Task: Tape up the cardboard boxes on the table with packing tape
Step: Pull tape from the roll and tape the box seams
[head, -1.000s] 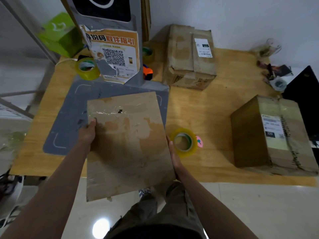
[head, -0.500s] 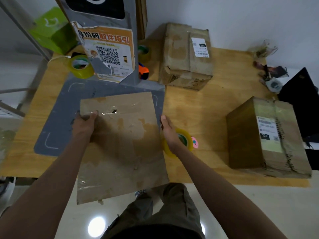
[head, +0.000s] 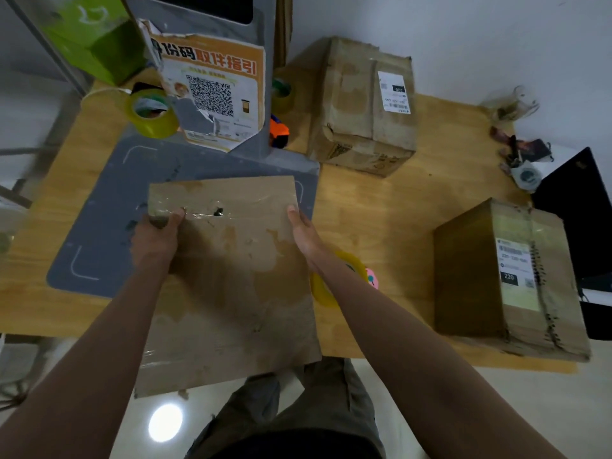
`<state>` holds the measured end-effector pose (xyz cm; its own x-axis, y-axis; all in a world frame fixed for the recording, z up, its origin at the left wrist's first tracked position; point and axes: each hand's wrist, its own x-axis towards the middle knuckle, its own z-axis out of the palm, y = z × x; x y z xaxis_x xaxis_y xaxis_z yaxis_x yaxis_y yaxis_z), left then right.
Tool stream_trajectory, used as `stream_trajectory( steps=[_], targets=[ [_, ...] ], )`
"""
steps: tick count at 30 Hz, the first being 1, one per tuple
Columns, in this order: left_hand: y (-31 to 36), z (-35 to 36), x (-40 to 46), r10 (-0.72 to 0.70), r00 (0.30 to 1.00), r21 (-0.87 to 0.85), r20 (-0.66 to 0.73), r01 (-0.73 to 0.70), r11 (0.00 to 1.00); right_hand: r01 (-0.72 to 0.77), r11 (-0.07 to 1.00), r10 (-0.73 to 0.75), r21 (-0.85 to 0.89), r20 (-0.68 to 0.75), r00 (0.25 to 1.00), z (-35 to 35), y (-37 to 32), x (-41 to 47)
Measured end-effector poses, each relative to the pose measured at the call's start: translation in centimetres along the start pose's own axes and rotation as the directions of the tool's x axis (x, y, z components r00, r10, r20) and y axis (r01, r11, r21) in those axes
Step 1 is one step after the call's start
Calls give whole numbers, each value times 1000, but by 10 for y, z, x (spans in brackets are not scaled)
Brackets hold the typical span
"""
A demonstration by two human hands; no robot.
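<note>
A flat, worn cardboard box lies over the grey mat and sticks out past the table's front edge. My left hand grips its left edge, thumb on top near the clear tape strip. My right hand holds its right edge with the thumb on top. A yellow roll of packing tape lies just right of the box, partly hidden under my right forearm. Two more cardboard boxes stand on the wooden table: one at the back, one at the right.
A grey kiosk stand with an orange QR poster rises behind the mat. Another yellow-green tape roll sits left of it, a third roll and an orange object to its right. A black panel and small clutter occupy the far right.
Both hands have slid farther up the flat box's sides, and the box has shifted slightly away from me over the mat. My right forearm now covers part of the tape roll.
</note>
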<state>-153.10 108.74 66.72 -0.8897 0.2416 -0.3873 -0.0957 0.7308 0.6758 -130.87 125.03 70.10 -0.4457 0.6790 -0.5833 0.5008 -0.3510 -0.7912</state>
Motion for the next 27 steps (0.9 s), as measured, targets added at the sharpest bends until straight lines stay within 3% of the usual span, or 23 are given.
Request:
stream_trajectory(
  steps=[7,10,12,15,18,21,23,27],
  targets=[
    [14,-7,-13,-29,1000,63,-9,29,998,-160,985,155,62,80,985,-5,16,18],
    [7,-20,-11,19,993,-17,115,-17,1000,-255,949,241,185,91,966,-5,15,8],
    [-9,-29,-11,-19,983,-111,184,40,993,-275,930,267,245,65,961,-4,17,-1],
    [-24,-34,-20,-82,972,-165,221,120,979,-308,921,314,237,13,949,-4,29,1],
    [-23,-31,-28,-100,971,-152,218,135,979,-302,922,292,243,77,953,-7,29,-5],
    [-20,-34,-29,-102,973,-150,208,135,979,-234,938,208,255,125,970,-14,27,-13],
    [-17,-37,-27,-124,967,-154,221,160,975,-136,959,126,250,56,990,-20,20,-21],
    [10,-27,-38,-150,959,-123,240,183,975,214,973,-206,89,-91,974,-40,-20,-35]
  ],
)
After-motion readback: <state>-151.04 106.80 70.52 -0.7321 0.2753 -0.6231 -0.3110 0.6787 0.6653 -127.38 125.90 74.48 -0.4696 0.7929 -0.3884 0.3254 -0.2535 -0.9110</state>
